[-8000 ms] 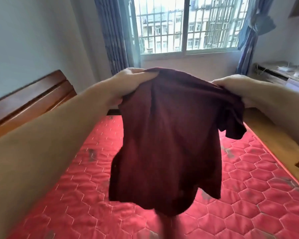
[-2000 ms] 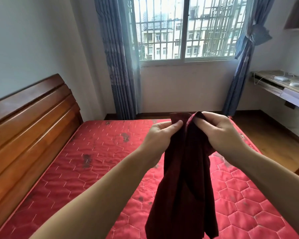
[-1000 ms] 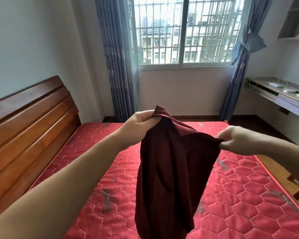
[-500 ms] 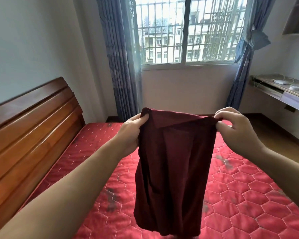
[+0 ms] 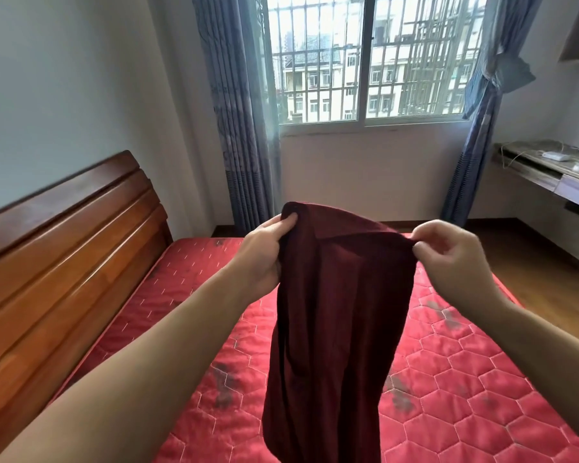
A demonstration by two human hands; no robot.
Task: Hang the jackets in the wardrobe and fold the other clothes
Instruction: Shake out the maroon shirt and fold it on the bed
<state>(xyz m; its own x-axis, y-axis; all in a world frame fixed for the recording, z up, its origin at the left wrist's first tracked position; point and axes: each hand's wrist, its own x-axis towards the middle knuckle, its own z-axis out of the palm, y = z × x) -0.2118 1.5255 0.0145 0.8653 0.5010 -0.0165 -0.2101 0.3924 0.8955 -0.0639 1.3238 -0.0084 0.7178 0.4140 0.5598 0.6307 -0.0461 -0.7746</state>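
A dark maroon garment (image 5: 338, 315) hangs in the air above the red quilted mattress (image 5: 465, 389), folded lengthwise into a narrow panel. My left hand (image 5: 264, 259) pinches its upper left corner. My right hand (image 5: 452, 259) pinches the upper right corner between thumb and forefinger, the other fingers curled. The top edge stretches between the two hands and the lower end drops out of the frame's bottom. No wardrobe or jacket is in view.
A wooden headboard (image 5: 57, 262) runs along the left of the bed. Blue curtains (image 5: 238, 128) flank a barred window (image 5: 371, 58) straight ahead. A wall desk (image 5: 549, 175) with small white items stands at the right, above wooden floor (image 5: 542, 262).
Two seconds ago my hands held the garment bunched together; they then moved apart and stretched its top edge. Over the last half second the hold stays nearly the same.
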